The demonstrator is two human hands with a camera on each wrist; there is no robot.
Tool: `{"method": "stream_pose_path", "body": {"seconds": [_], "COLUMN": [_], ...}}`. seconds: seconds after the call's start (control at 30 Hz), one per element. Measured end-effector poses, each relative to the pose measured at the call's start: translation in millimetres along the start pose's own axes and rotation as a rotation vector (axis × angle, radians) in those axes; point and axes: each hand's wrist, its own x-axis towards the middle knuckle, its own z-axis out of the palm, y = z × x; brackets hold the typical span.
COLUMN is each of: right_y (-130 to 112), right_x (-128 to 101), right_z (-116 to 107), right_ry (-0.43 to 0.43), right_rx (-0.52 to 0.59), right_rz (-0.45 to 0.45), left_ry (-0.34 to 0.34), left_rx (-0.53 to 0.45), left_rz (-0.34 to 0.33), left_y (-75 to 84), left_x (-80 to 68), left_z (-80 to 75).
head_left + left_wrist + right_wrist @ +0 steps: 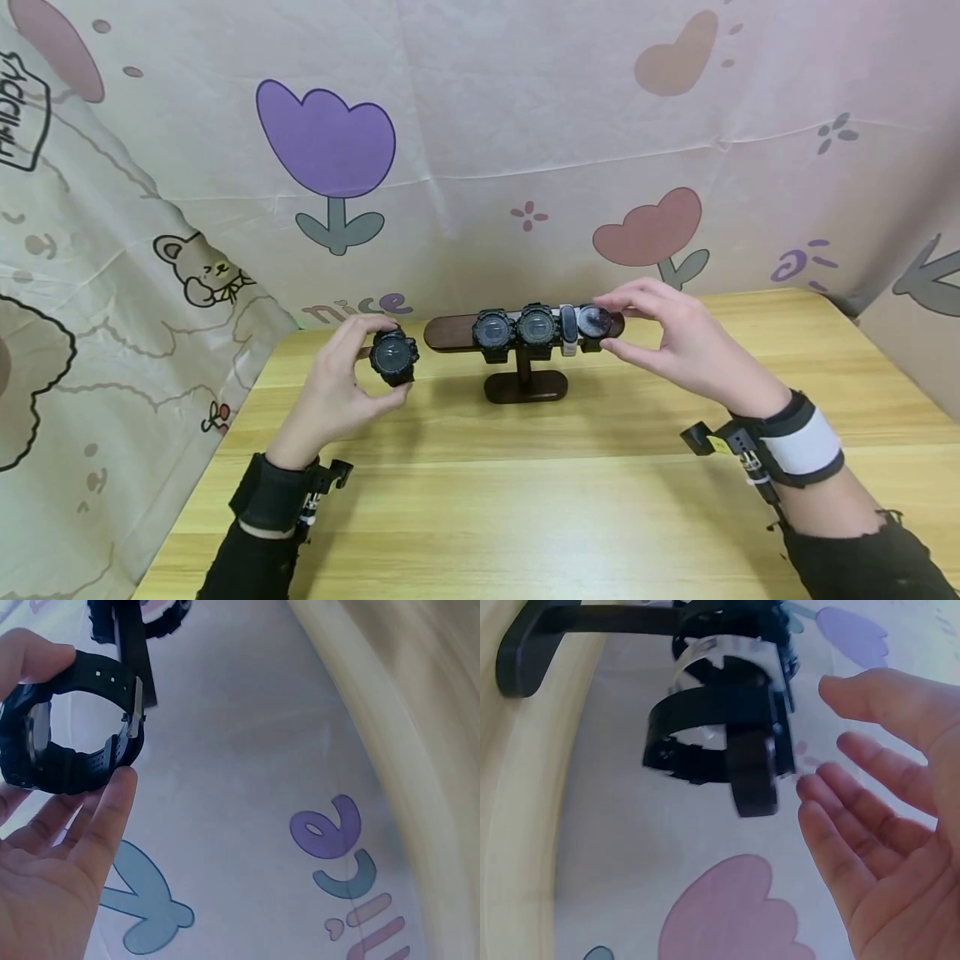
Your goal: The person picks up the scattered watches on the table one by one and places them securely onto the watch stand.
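Observation:
My left hand [337, 387] pinches a black watch [393, 356] between thumb and fingers, left of the dark wooden watch stand [450, 333]. In the left wrist view its strap [101, 675] forms a buckled loop. Black watches [493, 331] and a slimmer grey-banded one [569, 327] hang along the stand's bar. At the bar's right end sits a dark-strapped watch [594, 322], with my right hand [678, 342] beside it, thumb and fingers spread. The right wrist view shows a gap between those fingers and the watch strap [705, 709].
The stand's oval base [527, 388] rests on the light wooden table [517, 508] towards its back edge. A printed cloth [465, 133] with flowers and hearts hangs behind the table and down its left side. Each wrist wears a strapped camera mount [795, 442].

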Motion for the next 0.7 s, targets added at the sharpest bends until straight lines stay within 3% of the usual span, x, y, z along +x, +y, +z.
{"method": "stream_pose_path", "body": {"seconds": [0.27,0.7], "right_y": [13,18], "right_x": [-1,-1], "right_z": [3,4], "right_ry": [-0.036,-0.120], "right_rx": [-0.027,0.018], "right_rz": [0.062,0.159], "left_ry": [-0.022,-0.065], "left_rx": [0.009,-0.035], "left_rz": [-0.038,-0.073], "left_y": [-13.1,-23.6], "left_x": [1.5,11.0], "left_z": [1.2,7.8]}}
